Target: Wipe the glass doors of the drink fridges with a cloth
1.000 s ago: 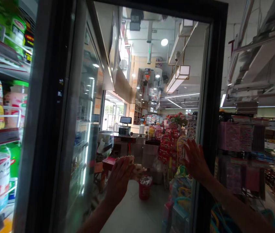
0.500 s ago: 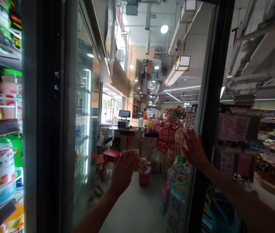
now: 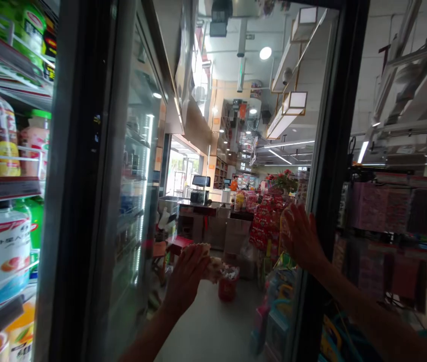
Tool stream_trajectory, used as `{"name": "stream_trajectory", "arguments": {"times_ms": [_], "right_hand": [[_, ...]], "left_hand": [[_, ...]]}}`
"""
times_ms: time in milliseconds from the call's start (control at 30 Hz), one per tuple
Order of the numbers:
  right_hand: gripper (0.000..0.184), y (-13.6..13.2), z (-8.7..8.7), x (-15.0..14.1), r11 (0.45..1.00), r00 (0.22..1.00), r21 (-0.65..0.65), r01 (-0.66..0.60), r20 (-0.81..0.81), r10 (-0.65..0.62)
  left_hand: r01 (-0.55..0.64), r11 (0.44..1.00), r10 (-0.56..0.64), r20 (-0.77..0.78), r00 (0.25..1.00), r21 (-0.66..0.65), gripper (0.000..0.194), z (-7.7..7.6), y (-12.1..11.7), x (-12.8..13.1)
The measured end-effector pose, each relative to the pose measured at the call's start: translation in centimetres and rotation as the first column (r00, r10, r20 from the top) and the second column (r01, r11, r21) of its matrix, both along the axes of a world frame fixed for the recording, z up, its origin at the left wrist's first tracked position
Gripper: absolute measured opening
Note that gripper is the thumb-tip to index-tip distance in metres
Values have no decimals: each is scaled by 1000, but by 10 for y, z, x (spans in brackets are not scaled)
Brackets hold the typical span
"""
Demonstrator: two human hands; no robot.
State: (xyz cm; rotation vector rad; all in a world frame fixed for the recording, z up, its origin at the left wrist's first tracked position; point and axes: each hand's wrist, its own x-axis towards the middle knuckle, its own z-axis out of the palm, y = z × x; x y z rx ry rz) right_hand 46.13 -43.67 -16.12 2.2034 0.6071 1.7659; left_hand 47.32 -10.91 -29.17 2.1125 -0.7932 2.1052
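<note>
My left hand [image 3: 185, 276] presses a pale, crumpled cloth [image 3: 214, 270] to the glass door [image 3: 217, 322] in the lower middle of the head view. Its fingers lie over the cloth, and part of the cloth sticks out to the right. My right hand [image 3: 302, 237] is by the dark door frame [image 3: 336, 151] on the right side, fingers spread and nothing in it. Its palm faces the glass; whether it touches the glass or the frame is hard to tell.
On the left, cooler shelves [image 3: 5, 190] hold several drink bottles [image 3: 4, 256] behind wire rails. Seen through or mirrored in the glass are a checkout counter [image 3: 198, 203], a red bucket [image 3: 228, 286] and bagged goods. Right of the door hang pink packages [image 3: 381, 206].
My left hand and the cloth have slid a little left and down over the glass. The right hand stays by the frame. The view has shifted slightly left.
</note>
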Motion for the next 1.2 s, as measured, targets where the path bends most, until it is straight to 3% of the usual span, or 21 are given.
{"name": "stream_trajectory", "arguments": {"times_ms": [167, 267, 333, 400, 467, 567, 667, 733, 800, 900, 967, 1033, 1133, 1200], "right_hand": [[67, -4, -7, 7, 999, 999, 15, -30, 15, 30], [66, -4, -12, 9, 999, 999, 18, -35, 41, 35], [66, -2, -16, 10, 999, 997, 19, -34, 63, 33], [65, 2, -24, 11, 999, 996, 37, -35, 87, 32], [64, 4, -40, 14, 996, 994, 82, -42, 106, 33], [62, 5, -71, 19, 988, 991, 137, -75, 121, 58], [61, 3, -95, 23, 982, 986, 128, -140, 111, 126], [59, 1, -103, 23, 974, 979, 129, -186, 106, 173], [58, -1, -111, 21, 965, 973, 140, -222, 102, 209], [58, -4, -134, 14, 958, 970, 159, -240, 86, 228], [57, -6, -154, 8, 956, 968, 153, -250, 77, 240], [57, -8, -171, 1, 945, 954, 141, -296, 96, 284], [55, -11, -180, -11, 908, 918, 162, -387, 160, 363], [54, -12, -179, -19, 892, 903, 168, -419, 179, 390]], "left_hand": [[-51, 996, 51, -3, 999, -73, 47, -8, -7, 5], [-32, 996, 34, 14, 999, -83, 45, -35, -31, 2], [20, 997, -20, -4, 1000, 73, 42, -60, -57, -2], [79, 960, -70, -42, 997, 268, 39, -82, -82, -5], [116, 925, -103, -53, 993, 361, 39, -92, -101, -5], [145, 950, -149, -9, 989, 278, 40, -73, -109, 4], [130, 990, -129, -12, 992, 49, 42, -42, -114, 15], [125, 992, -125, -24, 992, 14, 43, -40, -126, 16], [135, 980, -134, -21, 991, 144, 43, -64, -146, 10], [116, 923, -123, -7, 992, 366, 43, -118, -173, -1], [100, 904, -110, 2, 994, 416, 43, -138, -178, -4], [103, 925, -113, 7, 994, 366, 44, -131, -173, -3], [95, 994, -95, -12, 995, 50, 47, -104, -169, -3], [87, 996, -87, -4, 996, -20, 48, -108, -179, -12]]}}
